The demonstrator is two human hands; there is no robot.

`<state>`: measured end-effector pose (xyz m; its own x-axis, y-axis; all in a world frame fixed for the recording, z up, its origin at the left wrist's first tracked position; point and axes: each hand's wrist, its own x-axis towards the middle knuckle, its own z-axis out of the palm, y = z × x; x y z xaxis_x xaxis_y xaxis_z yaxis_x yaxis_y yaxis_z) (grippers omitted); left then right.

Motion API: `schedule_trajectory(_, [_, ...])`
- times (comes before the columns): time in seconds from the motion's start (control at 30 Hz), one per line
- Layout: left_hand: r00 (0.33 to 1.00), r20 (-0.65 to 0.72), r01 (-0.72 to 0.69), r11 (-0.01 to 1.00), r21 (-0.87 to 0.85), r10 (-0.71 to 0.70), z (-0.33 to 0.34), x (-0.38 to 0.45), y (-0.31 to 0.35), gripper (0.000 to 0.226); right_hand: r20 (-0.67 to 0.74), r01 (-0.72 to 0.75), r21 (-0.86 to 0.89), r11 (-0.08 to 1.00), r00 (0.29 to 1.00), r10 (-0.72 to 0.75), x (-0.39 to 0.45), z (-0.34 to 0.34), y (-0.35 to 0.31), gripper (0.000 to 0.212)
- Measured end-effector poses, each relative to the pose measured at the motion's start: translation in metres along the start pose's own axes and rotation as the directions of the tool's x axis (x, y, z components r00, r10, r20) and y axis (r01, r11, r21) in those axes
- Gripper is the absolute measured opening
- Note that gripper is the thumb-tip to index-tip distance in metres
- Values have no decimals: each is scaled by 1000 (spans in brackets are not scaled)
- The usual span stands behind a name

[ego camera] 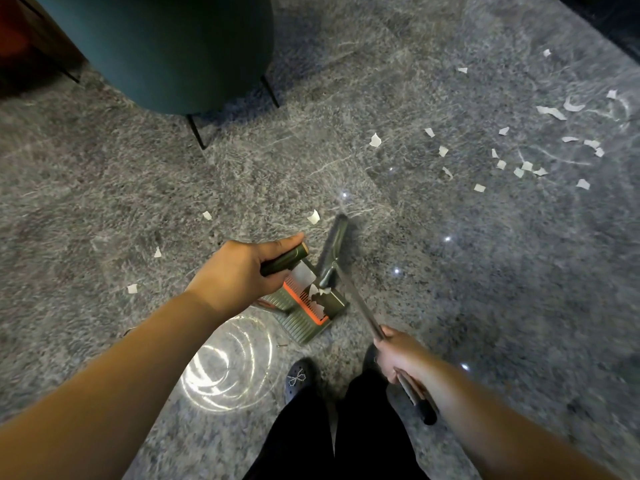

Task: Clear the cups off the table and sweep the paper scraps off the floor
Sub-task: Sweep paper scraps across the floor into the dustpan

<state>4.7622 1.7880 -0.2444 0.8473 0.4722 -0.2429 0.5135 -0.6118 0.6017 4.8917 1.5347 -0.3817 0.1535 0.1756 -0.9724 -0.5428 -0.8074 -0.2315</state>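
The dustpan [304, 306] is set on the floor [138, 202] just in front of the feet, and a few white scraps are seen lying in it already. Its tall handle is gripped at the top by the left hand [239, 271], with the fingers curled tight round it. The broom [332, 251] is held by the right hand [398, 358], which is closed round the long thin stick. The stick is slanted up and to the left from that hand, so the brush head is placed right beside the dustpan, on its right side. The brush head is blurred, so how it touches the floor cannot be told.

Most of the paper scraps [519, 164] are spread far off to the right and ahead, well apart from the brush and the pan. That side is nearer to the right hand, the one with the broom. A few stray bits are found on the left, near the left arm, and one bit [313, 216] is seen just past the brush head.

The sweeping seems to be only partly done, since so many bits are left on the floor. The broom will likely need to be reached out to the right, and the big bunch pulled back toward the open mouth of the pan. No cups and no tabletop are seen here. A round blue-green seat [166, 46] is stood at the top left.
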Motion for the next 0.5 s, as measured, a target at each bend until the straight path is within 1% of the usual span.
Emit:
schedule_trajectory(0.1, [999, 14, 34, 999, 2, -34, -3, 0, 4, 77, 8, 47, -27, 999, 999, -47, -17, -5, 11, 15])
schedule_trajectory(0.27, [999, 11, 46, 999, 7, -46, -4, -3, 5, 74, -24, 136, 23, 990, 990, -136, -29, -14, 17, 32])
schedule_trajectory(0.33, [999, 11, 48, 999, -4, -48, -3, -4, 5, 72, -61, 137, 38, 990, 989, -134, -18, -17, 10, 39])
schedule_trajectory(0.4, [999, 9, 34, 999, -14, -34, -1, -5, 5, 72, -102, 106, 47, 993, 990, -101, 0, -18, -2, 42])
schedule_trajectory(0.43, [999, 8, 31, 999, -16, -31, 1, -6, 5, 73, -126, 89, 48, 995, 989, -82, 8, -18, -6, 42])
schedule_trajectory(0.5, [999, 5, 34, 999, -37, -34, 3, -5, 5, 72, -126, 80, 27, 996, 989, -76, 21, -21, -6, 36])
